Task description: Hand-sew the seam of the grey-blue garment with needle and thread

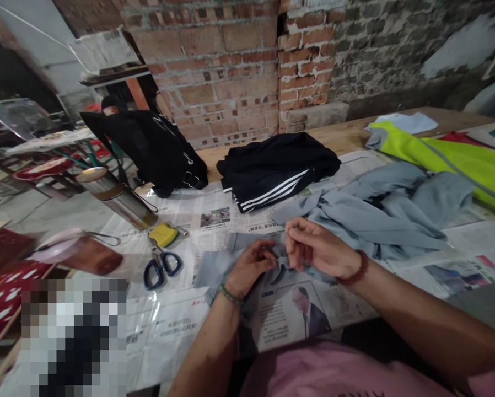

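Note:
My left hand (253,267) pinches a fold of grey cloth (214,267) low over the newspaper. Close beside it, my right hand (316,247) is raised a little, thumb and fingertips pressed together; whatever is between them is too small to make out. The grey cloth runs under both hands, and a larger crumpled heap of grey fabric (390,212) lies to the right, apparently the same colour. To the left of my hands rest blue-handled scissors (162,267), their blades partly against a yellow object (163,235).
Newspaper (165,325) covers the table. Behind are folded black clothing with white stripes (280,171) and a black bag (156,149). A metal flask (117,196) and a reddish cup (88,251) stand left. A fluorescent yellow garment (446,160) lies right, near the brick wall (214,71).

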Demonstrator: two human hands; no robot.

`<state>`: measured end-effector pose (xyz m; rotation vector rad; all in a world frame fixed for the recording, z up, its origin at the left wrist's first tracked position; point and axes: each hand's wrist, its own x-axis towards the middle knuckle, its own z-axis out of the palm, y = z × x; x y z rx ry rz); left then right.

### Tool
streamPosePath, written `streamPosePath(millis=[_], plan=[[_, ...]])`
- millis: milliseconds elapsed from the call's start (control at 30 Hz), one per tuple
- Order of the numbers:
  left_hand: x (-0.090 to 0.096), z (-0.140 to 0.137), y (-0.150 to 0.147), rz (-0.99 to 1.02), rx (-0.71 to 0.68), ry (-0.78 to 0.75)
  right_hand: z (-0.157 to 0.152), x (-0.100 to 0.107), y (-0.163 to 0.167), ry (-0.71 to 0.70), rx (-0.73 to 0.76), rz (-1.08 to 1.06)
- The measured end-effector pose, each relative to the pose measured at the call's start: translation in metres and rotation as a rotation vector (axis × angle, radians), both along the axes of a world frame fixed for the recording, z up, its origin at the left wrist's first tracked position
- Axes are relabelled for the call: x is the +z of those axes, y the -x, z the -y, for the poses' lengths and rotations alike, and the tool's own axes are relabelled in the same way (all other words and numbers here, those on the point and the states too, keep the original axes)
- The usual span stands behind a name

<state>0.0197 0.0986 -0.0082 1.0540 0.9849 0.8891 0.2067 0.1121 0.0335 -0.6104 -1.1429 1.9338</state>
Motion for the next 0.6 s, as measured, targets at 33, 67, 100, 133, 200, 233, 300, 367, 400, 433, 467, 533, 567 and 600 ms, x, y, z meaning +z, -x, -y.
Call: streamPosePath(millis=[33,67,100,133,200,233,300,367,400,433,467,533,567,600], plan=[[0.000,0.000,0.000,0.009,-0.007,-0.006,-0.006,0.002,-0.001,0.084,0.060,-0.044],[0.000,0.000,0.000,0.013,-0.012,-0.010,-0.012,0.004,-0.002,0.134,0.093,-0.072],[0.000,0.000,0.000,0.016,-0.014,-0.011,-0.018,0.004,-0.003,0.146,0.096,-0.087],[0.000,0.000,0.000,0.016,-0.014,-0.011,-0.023,0.005,-0.002,0.124,0.079,-0.084],[0.000,0.000,0.001,0.011,-0.004,-0.004,-0.030,0.004,-0.001,-0.011,-0.003,-0.027],[0.000,0.000,0.001,0.007,0.004,0.002,-0.032,0.003,0.000,-0.113,-0.054,0.032],[0.000,0.001,0.001,0.001,0.017,0.016,-0.035,0.002,0.001,-0.369,-0.158,0.202],[0.000,0.001,0.001,-0.007,0.025,0.029,-0.039,0.001,0.000,-0.670,-0.244,0.405],[0.000,0.001,0.001,-0.011,0.027,0.032,-0.041,0.001,-0.001,-0.816,-0.272,0.496],[0.001,0.001,0.001,-0.012,0.029,0.031,-0.044,0.000,-0.003,-0.949,-0.292,0.570],[0.001,0.001,0.001,-0.012,0.031,0.028,-0.048,-0.002,-0.004,-1.063,-0.307,0.622],[0.001,0.001,0.001,-0.009,0.030,0.022,-0.057,-0.004,-0.007,-1.223,-0.332,0.679],[0.001,0.001,0.001,-0.007,0.027,0.020,-0.062,-0.005,-0.009,-1.277,-0.347,0.698],[0.001,0.001,0.001,-0.007,0.023,0.019,-0.067,-0.006,-0.010,-1.317,-0.363,0.717]])
